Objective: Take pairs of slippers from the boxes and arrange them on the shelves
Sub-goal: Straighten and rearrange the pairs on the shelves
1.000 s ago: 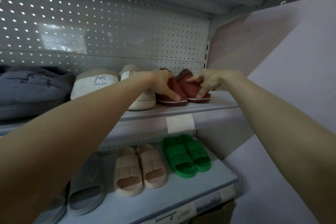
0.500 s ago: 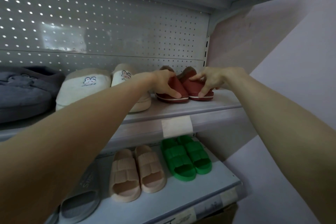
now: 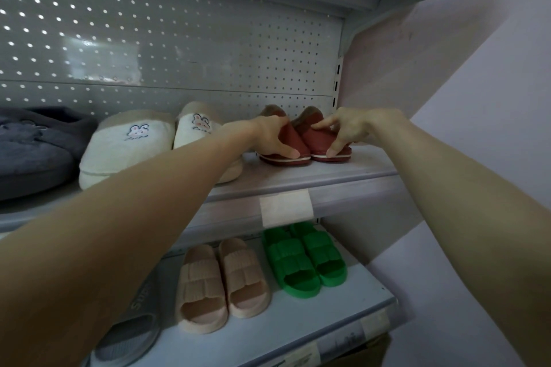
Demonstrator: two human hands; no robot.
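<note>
On the upper shelf beside cream rabbit slippers, a person's left hand and right hand each grip one of the red slippers, fingers curled over it.

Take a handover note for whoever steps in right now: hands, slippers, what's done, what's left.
Left hand grips the left red slipper; right hand pinches the right red slipper.
Both slippers sit side by side at the right end of the upper shelf, next to the cream pair.
Done: red pair is on the shelf.
Left: probably square them up, let go, fetch the next pair from the boxes.
</note>
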